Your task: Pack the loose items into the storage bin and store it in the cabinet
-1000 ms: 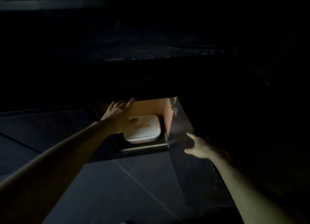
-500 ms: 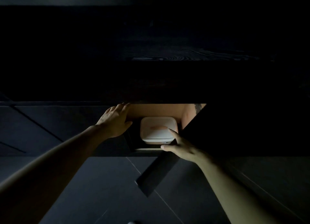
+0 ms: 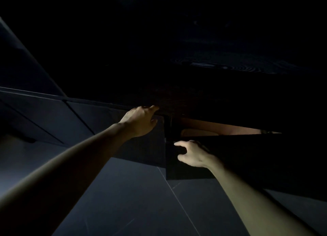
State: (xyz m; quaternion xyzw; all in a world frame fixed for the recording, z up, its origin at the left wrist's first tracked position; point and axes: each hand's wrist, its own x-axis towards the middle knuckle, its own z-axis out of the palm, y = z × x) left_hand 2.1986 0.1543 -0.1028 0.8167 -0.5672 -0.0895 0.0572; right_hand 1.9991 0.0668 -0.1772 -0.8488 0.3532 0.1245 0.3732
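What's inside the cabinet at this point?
Through the narrow gap: a strip of orange interior wall and a pale shape, likely the top of the storage bin. Everything below is covered by the dark door that the right hand rests on.

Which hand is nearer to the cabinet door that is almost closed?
Right. The right hand touches the cabinet door near its free edge. The left hand is farther left and higher, apart from that door.

Thin gap point(image 3: 221, 129) behind nearly-shut cabinet door point(image 3: 256, 158)
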